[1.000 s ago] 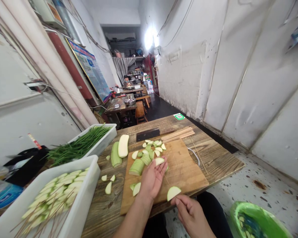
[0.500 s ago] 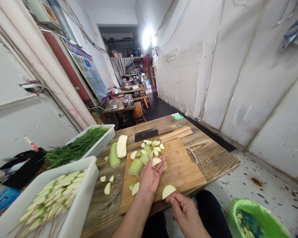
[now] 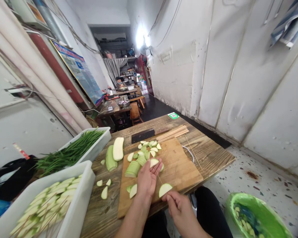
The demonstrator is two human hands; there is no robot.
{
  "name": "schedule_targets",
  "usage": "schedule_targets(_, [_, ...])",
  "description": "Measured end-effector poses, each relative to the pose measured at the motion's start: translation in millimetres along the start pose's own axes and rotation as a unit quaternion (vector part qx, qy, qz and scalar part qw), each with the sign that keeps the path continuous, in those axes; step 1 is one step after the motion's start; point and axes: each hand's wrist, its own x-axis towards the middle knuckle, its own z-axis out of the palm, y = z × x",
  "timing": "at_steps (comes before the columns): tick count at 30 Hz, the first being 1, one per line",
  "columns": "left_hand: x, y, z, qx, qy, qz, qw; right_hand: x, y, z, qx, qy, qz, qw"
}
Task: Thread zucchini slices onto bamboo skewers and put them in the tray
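Since a second ago, my right hand (image 3: 181, 205) and the near slice (image 3: 165, 190) have come a little closer to my left hand (image 3: 147, 180), and the whole scene has slid left in the head view; my left hand is palm up above the board (image 3: 181, 162), fingers curled under the far slice (image 3: 154, 162); my right thumb and forefinger pinch the stick (image 3: 160, 179) at the near slice's near edge; the stick runs from the near slice up to my left fingers, and whether it enters the far slice I cannot tell; beyond my left hand, cut pieces (image 3: 153, 153) lie heaped on the board, with a sliced row (image 3: 132, 168) at its left; left of the board, a green gourd (image 3: 110, 159) and a pale gourd (image 3: 118, 148) lie side by side on the table (image 3: 208, 150), with a few scraps (image 3: 104, 192) nearer me; past the board's far edge rest the knife (image 3: 142, 135) and a bundle of sticks (image 3: 175, 133); at left stand the near tray (image 3: 83, 201), holding skewered slices (image 3: 57, 198), and the far tray (image 3: 99, 145), heaped with green stalks (image 3: 72, 150); at right, a green bin (image 3: 275, 213) stands on the floor (image 3: 248, 160).
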Motion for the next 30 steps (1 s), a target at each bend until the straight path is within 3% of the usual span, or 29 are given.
schedule_targets(25, [-7.7, -5.6, -0.2, 0.022, -0.019, -0.013, 0.999, 1.6, -3.4, 5.7, -0.075, 0.049, -0.032, 0.995])
schedule_targets(30, [-12.0, -12.6, -1.1, 0.037, -0.011, -0.046, 0.998, 6.1, -5.1, 3.4, -0.066, 0.065, -0.041, 0.995])
